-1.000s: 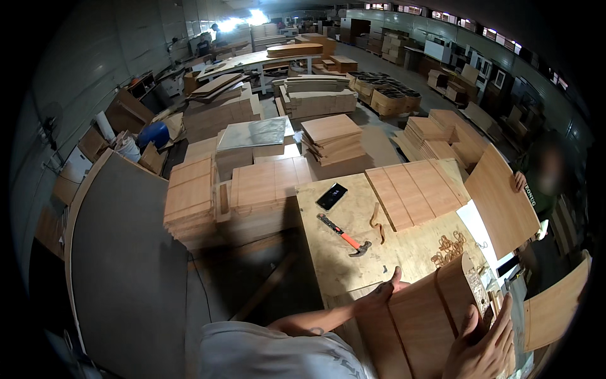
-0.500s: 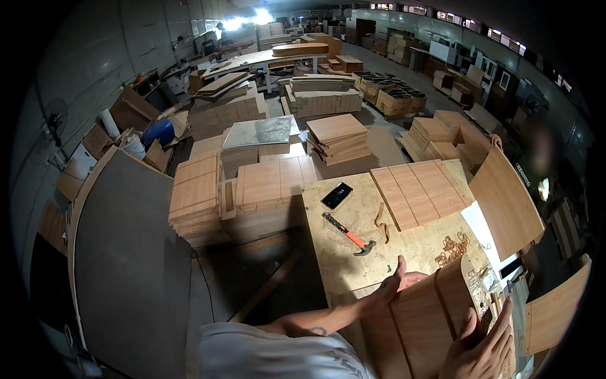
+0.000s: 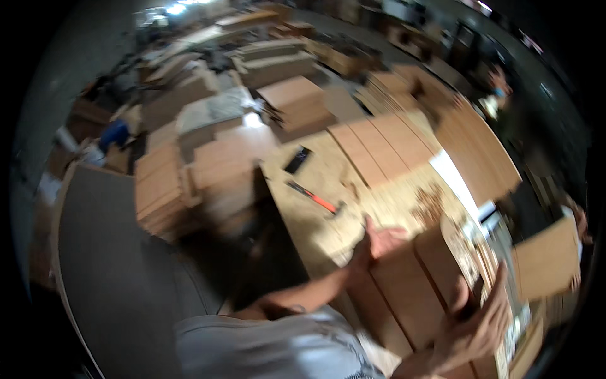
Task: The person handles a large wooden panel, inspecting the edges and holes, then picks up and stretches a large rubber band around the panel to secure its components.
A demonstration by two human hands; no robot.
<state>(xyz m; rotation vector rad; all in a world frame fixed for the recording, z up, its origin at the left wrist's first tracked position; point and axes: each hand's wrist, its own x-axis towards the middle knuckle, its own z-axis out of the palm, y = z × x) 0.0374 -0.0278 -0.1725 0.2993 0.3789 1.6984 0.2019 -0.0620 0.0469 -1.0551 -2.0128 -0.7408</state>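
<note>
A stack of grooved wooden panels (image 3: 404,287) lies on the near end of the plywood worktable (image 3: 300,230). My left hand (image 3: 380,241) is open at the stack's far left edge, its thumb up and fingers stretched out. My right hand (image 3: 476,325) rests along the stack's near right side, open, with straight fingers pointing away. Whether either palm presses on the wood cannot be made out through the blur. Ahead of my left hand lies a claw hammer (image 3: 315,197) with an orange and black handle. Brown curled strips (image 3: 428,205) lie in a heap beyond the stack.
Farther up the table are a dark phone (image 3: 298,160) and a grooved panel (image 3: 382,148). A person (image 3: 533,148) at the right is near a tilted wooden board (image 3: 476,148). Another board (image 3: 546,259) is held by hands at the far right. Panel piles (image 3: 161,183) stand left.
My view has turned and blurred, so the table sits farther left in it. Both hands keep their places at the stack. A co-worker's raised hand and hands on the far-right board now show.
</note>
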